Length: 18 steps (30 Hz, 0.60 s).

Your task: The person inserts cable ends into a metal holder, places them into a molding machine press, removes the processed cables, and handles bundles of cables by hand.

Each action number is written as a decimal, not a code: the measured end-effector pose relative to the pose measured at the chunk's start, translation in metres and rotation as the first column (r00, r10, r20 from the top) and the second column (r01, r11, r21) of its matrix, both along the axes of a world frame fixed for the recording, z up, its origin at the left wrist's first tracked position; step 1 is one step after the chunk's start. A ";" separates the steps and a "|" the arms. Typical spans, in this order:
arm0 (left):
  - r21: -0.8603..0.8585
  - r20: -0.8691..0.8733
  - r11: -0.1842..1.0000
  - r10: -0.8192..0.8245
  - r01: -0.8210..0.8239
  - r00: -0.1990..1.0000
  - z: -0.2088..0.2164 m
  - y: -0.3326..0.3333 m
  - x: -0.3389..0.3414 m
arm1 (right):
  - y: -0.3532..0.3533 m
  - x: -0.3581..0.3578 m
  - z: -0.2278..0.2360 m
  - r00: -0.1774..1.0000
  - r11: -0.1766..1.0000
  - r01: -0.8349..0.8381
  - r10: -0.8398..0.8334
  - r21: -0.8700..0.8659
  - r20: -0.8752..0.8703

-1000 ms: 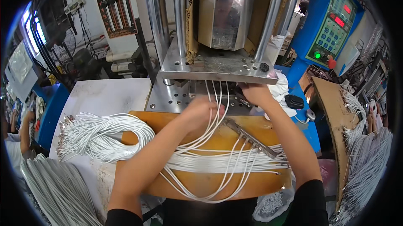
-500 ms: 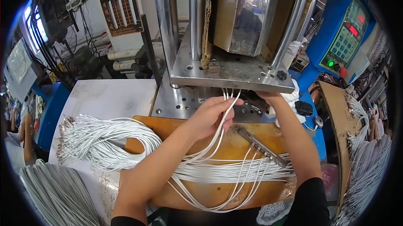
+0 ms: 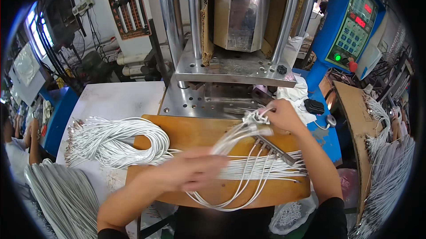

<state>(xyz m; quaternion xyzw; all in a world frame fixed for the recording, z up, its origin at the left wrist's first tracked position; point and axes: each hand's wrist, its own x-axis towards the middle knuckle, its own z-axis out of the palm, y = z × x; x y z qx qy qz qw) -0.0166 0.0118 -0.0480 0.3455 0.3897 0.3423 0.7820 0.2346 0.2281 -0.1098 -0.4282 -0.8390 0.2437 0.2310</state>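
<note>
My right hand (image 3: pixel 283 114) is closed at the front of the press, gripping the ends of a few white cables (image 3: pixel 235 138) by a white piece (image 3: pixel 256 117) that looks moulded; blur hides its detail. Lower and to the left, my left hand (image 3: pixel 193 169) is smeared by motion over the wooden board (image 3: pixel 191 130), close to the trailing cables. A slotted metal bar (image 3: pixel 276 150) lies on the board with several cables set across it. Beneath it, a flat bundle of white cables (image 3: pixel 262 168) stretches along the board.
The press's steel plate (image 3: pixel 235 77) hangs above its drilled lower plate (image 3: pixel 186 103). Coiled white cables (image 3: pixel 111 143) lie on the white table at left, beside grey cables (image 3: pixel 62 199). A blue control box (image 3: pixel 353 26) stands right; a plastic bag (image 3: pixel 290 214) of small white pieces sits below.
My right hand has come out from under the press plate with the cable ends. My left hand has dropped down and left from the plate's edge. The view has shifted slightly.
</note>
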 end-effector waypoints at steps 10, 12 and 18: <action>0.661 -0.704 0.745 0.570 -0.096 -0.425 -0.003 -0.003 -0.156 | -0.069 0.037 0.038 0.974 0.981 -0.045 0.001 0.190 0.228; 0.660 -0.750 0.750 0.657 -0.028 -0.082 0.011 0.005 -0.091 | -0.083 0.062 0.048 0.914 0.996 -0.084 0.089 -0.030 0.397; 0.853 -0.518 0.345 0.657 0.392 0.548 -0.042 0.037 0.068 | -0.088 0.059 0.031 0.971 0.976 -0.093 0.046 0.194 0.236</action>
